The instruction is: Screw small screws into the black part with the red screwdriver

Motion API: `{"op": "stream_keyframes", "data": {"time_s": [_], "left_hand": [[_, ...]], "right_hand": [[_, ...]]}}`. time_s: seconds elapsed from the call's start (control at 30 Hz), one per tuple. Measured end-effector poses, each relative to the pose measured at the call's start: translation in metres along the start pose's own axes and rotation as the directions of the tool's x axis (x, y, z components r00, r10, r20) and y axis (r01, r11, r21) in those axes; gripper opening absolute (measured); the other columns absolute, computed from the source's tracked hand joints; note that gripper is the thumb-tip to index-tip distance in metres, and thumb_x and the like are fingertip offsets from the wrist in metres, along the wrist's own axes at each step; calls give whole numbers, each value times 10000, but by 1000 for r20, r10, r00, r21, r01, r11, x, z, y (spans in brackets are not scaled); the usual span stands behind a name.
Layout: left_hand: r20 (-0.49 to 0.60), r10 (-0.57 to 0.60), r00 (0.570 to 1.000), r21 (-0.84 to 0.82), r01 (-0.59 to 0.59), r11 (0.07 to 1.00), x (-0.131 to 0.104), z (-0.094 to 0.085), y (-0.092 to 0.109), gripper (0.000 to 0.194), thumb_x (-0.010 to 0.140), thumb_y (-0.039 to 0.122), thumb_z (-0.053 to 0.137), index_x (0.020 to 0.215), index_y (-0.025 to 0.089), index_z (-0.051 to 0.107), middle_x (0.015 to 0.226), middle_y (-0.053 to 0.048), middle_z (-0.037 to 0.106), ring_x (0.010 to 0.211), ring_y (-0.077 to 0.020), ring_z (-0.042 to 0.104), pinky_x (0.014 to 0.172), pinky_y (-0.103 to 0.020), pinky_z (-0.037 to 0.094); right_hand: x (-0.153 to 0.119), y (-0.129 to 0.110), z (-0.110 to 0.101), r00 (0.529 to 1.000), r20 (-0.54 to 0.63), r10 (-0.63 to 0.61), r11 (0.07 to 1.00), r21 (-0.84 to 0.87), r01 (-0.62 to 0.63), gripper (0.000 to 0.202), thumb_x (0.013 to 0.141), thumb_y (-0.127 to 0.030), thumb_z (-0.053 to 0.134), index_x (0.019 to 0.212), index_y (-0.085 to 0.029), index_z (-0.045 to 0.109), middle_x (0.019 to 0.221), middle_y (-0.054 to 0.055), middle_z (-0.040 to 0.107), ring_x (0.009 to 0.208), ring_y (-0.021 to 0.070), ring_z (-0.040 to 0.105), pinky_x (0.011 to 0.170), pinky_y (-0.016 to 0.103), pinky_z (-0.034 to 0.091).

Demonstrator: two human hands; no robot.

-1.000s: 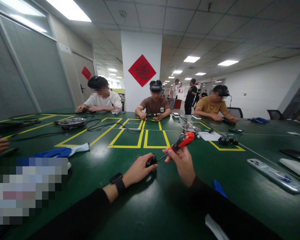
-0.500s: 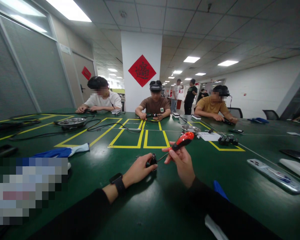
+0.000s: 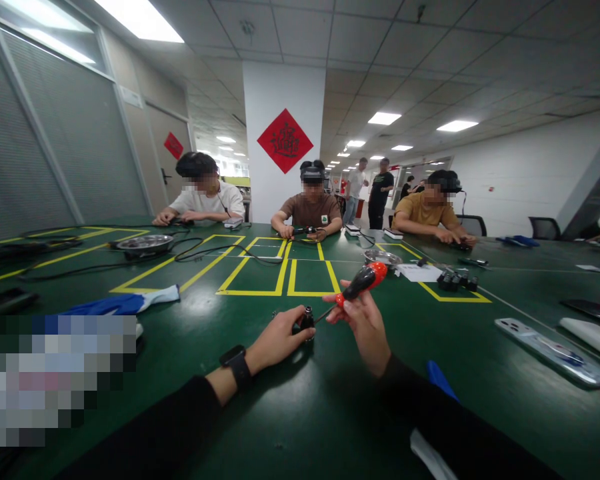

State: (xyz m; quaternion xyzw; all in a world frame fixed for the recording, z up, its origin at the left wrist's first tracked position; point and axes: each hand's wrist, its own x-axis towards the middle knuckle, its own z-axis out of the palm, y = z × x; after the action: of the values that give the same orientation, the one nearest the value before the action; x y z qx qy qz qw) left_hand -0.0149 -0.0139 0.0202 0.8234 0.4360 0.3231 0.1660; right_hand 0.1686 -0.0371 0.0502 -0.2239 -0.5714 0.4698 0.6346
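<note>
My left hand (image 3: 281, 335), with a dark watch on its wrist, is closed around a small black part (image 3: 307, 320) with a metal top, held low over the green table. Most of that part is hidden by my fingers. To its right, my right hand (image 3: 369, 330) grips a screwdriver (image 3: 363, 283) with a red and black handle, thumb and fingers near the handle's front end. The thin shaft slants down and left toward the black part, and its tip meets the part's side. Whether it sits in a screw I cannot tell.
Yellow tape outlines mark the green table (image 3: 260, 427). Around me lie a blue and white glove (image 3: 130, 303), a phone (image 3: 550, 350), several black parts (image 3: 457, 280) and metal bowls (image 3: 145, 245). Three people sit working across the table.
The screwdriver's handle has turned about its length, showing more black on top, and my right fingers have shifted slightly. My left hand and the black part stay put.
</note>
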Motion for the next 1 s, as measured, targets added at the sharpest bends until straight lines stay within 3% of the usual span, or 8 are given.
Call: {"op": "stream_keyframes", "data": {"time_s": [0.17,0.27,0.4,0.53,0.67,0.77,0.87,1.0], "left_hand": [[8,3,1000,0,-3,1000,-1,1,-1,206,807,380,516,817,175,512,757,6,567,680,-141,492,631,-247,360],[-1,2,1000,5,-2,1000,-1,1,-1,209,805,384,521,806,176,506,754,7,561,681,-141,491,629,-246,358],[3,1,1000,-3,-1,1000,0,1,-1,198,807,373,520,822,176,511,769,3,567,687,-143,493,631,-248,358],[7,8,1000,-12,-8,1000,-1,0,0,196,812,371,513,836,177,519,775,2,574,690,-144,495,636,-250,359],[0,5,1000,-8,-5,1000,-1,0,-1,200,807,375,519,814,176,514,759,6,567,680,-141,492,629,-247,357],[0,-4,1000,-2,4,1000,-1,0,-1,205,802,379,523,799,174,510,745,8,562,672,-141,489,622,-247,356],[1,-6,1000,-4,6,1000,-1,-1,-1,213,802,386,519,808,172,518,754,2,564,680,-145,490,625,-250,360],[6,-12,1000,-16,12,1000,-2,-1,0,215,801,388,514,818,174,528,771,-5,571,690,-148,495,638,-256,371]], "right_hand": [[4,-2,1,1000,-26,-7,994,-113,4,132,801,-274,582,862,-174,522,823,46,686,532,106,590,541,248,479],[5,-1,0,1000,-2,-9,989,-151,9,144,770,-265,619,726,-159,532,711,29,664,488,94,557,506,234,458],[1,1,0,999,-9,-35,997,-67,35,199,745,-224,638,885,-199,498,740,-13,647,504,103,569,536,252,475],[-1,1,0,1000,-5,-27,1000,-4,27,256,817,-252,532,1059,-218,455,910,30,662,567,120,601,603,300,498],[2,-3,-1,997,-73,-16,990,-140,6,228,756,-265,622,944,-181,525,946,61,668,533,105,579,561,278,491],[4,-4,-1,996,-71,-45,978,-206,30,227,705,-248,681,805,-185,487,876,42,682,465,88,547,477,246,453],[5,-3,-2,997,-53,-55,979,-201,43,277,728,-252,664,773,-214,394,696,-26,667,384,79,498,406,216,389],[3,-3,-3,999,-36,-37,978,-208,29,210,800,-300,585,779,-214,394,577,-55,610,384,80,479,411,206,364]]}}
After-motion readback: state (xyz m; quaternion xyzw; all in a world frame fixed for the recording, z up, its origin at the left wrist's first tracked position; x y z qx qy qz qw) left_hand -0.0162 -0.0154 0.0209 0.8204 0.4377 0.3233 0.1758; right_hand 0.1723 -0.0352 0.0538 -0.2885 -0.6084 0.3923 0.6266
